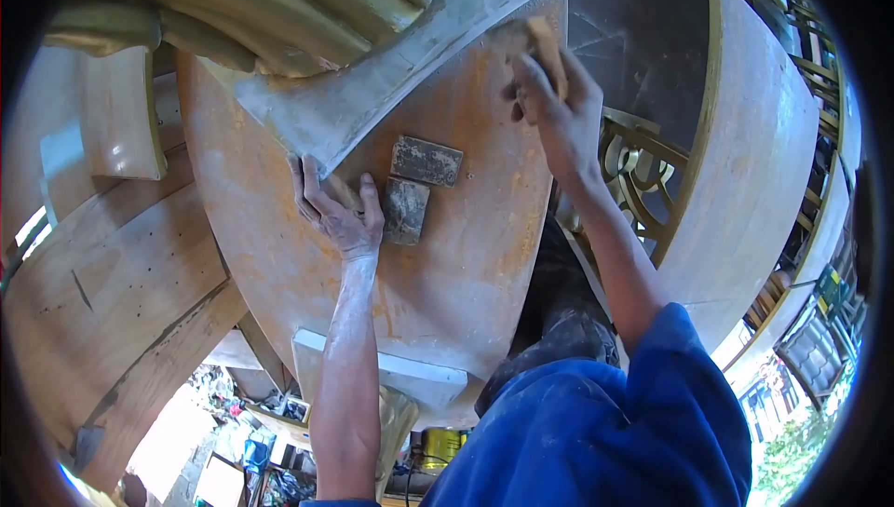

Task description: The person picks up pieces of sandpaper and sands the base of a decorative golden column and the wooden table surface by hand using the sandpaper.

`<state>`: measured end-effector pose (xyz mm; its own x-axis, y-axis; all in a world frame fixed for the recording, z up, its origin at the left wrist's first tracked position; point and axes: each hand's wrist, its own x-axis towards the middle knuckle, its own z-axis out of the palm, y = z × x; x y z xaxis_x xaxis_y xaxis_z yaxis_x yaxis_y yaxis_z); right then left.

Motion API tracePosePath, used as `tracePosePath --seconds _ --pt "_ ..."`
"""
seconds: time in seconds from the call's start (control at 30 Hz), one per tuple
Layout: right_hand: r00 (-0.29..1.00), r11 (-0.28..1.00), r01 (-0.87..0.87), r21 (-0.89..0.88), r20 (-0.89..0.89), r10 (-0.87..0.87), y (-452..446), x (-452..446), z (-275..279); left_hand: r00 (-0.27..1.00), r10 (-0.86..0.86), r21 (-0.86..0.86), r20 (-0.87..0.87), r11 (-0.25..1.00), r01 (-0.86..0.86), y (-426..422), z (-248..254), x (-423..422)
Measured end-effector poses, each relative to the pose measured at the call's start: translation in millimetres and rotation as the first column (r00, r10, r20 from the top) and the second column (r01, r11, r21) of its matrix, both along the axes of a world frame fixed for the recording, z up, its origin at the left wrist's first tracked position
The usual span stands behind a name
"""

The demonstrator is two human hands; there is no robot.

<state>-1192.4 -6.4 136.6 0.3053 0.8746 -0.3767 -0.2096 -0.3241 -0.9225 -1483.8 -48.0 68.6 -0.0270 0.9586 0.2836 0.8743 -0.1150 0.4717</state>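
Note:
My right hand (549, 102) is closed round a wooden-backed brush (549, 53), its bristles blurred, near the upper edge of a curved wooden panel (475, 256). On the same panel my left hand (345, 214) rests with fingers spread, its fingertips at the pointed corner of a whitish board (326, 125). Dust whitens my left wrist. Between the hands, nearer the left, lie two worn grey blocks: an upper one (426, 162) and a lower one (406, 212), set at an angle to each other.
Gold fluted moulding (270, 4) covers the whitish board at upper left. Another curved panel (754, 162) stands at the right, beside metal scrollwork (638, 172). Large wooden boards (121, 265) are at the left. Clutter and a yellow can (440, 448) sit below.

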Motion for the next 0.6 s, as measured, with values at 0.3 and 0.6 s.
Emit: tracePosePath --seconds 0.3,0.6 --pt "0.959 0.97 0.0 -0.244 0.274 0.069 32.1 -57.7 -16.8 1.0 -0.011 0.001 0.009 1.0 0.011 -6.3 -3.2 -3.4" --pt "0.986 0.991 0.132 -0.005 0.104 -0.131 31.3 -53.2 -16.1 1.0 -0.006 -0.056 0.026 0.998 0.008 -6.9 -1.1 -3.0"
